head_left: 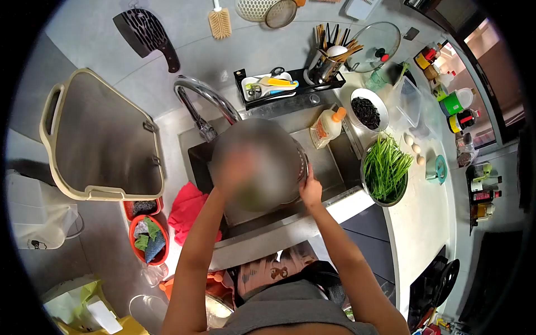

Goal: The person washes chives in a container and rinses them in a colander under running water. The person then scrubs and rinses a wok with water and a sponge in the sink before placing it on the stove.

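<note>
A round metal colander with a perforated rim is held over the sink. My right hand grips its right rim, fingers wrapped over the edge. My left hand reaches over the inside of the colander from the left, but a blur hides its fingers. Something greenish shows faintly in the lower part of the colander, too blurred to name. The chrome faucet arches toward its upper left edge. An orange-capped soap bottle stands to the right of the colander.
Right of the sink, a bowl of green stalks stands near a white bowl of dark strips and several eggs. A red cloth hangs at the left edge. A cutting board leans left, below a wall-hung cleaver.
</note>
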Demonstrator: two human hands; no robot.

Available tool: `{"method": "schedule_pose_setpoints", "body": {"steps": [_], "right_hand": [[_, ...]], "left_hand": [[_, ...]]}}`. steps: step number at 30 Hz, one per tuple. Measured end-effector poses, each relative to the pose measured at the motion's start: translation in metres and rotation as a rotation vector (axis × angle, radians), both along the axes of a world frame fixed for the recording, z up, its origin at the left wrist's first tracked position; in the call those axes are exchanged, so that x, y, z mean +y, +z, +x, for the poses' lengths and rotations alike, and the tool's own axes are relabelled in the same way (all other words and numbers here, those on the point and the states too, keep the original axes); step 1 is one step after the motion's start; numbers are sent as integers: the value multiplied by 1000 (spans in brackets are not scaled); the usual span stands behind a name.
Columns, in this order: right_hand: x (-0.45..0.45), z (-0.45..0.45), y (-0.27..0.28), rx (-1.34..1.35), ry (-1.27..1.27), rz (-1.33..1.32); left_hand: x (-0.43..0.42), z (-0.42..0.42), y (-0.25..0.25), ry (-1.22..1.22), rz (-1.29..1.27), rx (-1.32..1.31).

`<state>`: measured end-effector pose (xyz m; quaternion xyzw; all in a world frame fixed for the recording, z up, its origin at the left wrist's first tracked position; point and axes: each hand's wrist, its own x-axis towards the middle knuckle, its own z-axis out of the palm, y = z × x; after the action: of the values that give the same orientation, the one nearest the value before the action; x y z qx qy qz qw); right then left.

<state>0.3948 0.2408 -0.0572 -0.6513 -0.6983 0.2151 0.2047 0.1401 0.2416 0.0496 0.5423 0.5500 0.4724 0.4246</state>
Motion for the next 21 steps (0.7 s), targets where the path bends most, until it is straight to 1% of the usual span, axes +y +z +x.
{"method": "schedule_pose_setpoints", "body": {"steps": [1, 4, 6, 8, 9, 11, 12, 15, 16, 17, 18, 19, 21], "right_hand": [[2, 3, 7, -83, 100, 124], [5, 7, 22, -332, 110, 158], [5, 8, 28, -471, 189, 270], [11, 16, 26, -555, 302, 430], [14, 18, 30, -566, 297, 415], [21, 20, 41, -590, 289, 392], [23, 17, 41, -662, 229, 339], [32, 16, 30, -592, 2, 181], [31, 14, 31, -399, -77, 112], [32, 17, 17, -315, -139, 11], [34, 21, -9, -231, -201, -88], [36, 24, -37, -144, -262, -184], [38, 23, -86, -107, -376, -289]], "left_hand": [[0, -1, -2, 40, 27, 59], [1, 0, 0, 142, 87, 214], [-2, 0, 2, 184, 85, 293], [-5, 3, 7, 188, 70, 262], [-6, 5, 9, 188, 63, 248], [-6, 3, 2, 257, 136, 416], [-8, 3, 1, 292, 171, 500], [-9, 7, 3, 313, 150, 427], [-9, 11, 6, 284, 94, 292], [-9, 14, 9, 254, 39, 157], [-8, 18, 10, 223, -15, 21], [-6, 20, 8, 224, 5, 6], [-3, 25, 3, 227, 45, -22]]}}
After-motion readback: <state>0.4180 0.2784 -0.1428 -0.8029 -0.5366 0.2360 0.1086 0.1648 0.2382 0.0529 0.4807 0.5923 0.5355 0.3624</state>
